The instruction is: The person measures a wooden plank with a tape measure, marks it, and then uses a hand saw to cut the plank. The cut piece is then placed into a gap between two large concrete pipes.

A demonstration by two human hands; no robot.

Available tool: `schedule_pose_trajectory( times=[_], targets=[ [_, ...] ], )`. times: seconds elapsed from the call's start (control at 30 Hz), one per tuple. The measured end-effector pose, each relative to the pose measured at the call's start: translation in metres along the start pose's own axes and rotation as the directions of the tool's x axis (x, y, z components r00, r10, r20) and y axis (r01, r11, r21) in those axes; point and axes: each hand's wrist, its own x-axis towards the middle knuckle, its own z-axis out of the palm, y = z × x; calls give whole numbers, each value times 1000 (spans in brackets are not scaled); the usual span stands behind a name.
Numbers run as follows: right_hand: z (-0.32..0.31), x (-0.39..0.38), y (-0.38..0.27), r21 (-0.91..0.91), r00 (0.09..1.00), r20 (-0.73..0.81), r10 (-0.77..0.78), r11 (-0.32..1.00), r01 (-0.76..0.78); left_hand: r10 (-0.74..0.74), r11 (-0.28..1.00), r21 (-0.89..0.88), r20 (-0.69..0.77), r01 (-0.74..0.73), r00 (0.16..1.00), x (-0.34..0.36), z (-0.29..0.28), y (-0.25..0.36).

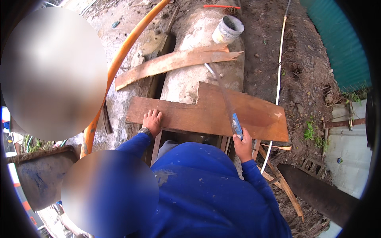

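A brown wooden board (174, 115) with a stepped cutout in its far edge lies across in front of me. On its left part rests my left hand (152, 121), fingers lying flat over the surface and a watch at the wrist. My right hand (243, 143) is closed around the blue handle of a saw (227, 101). The saw's long narrow metal body points away from me across the wide part of the board. Its silver far end reaches past the board's far edge, beside a splintered strip of wood (174, 64).
A dirty white bucket (228, 30) stands beyond the wood strip. An orange pipe (119, 57) curves along the left, a thin white pipe (280, 71) along the right. A dark trough (47, 178) sits at lower left, a dark plank (317, 194) at lower right.
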Motion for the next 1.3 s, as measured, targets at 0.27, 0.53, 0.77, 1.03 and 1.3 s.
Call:
schedule_pose_trajectory(
  times=[0.27,0.53,0.77,1.03,1.3],
  targets=[
    [0,12,22,-197,963,270,13,980,42,-14,998,-67,-62,10,998,6,59,-8],
    [3,14,47,-344,943,320,91,939,26,-88,993,-98,-201,70,976,-8,73,-3],
    [12,11,51,-365,941,326,89,930,38,-446,722,-573,44,388,894,-62,121,24],
    [7,7,55,-387,956,294,-22,911,140,-479,-697,-683,670,219,567,-11,212,-28],
    [-21,-12,22,-303,980,186,-64,946,119,-697,-639,-714,381,-286,608,71,109,-20]
  ],
)
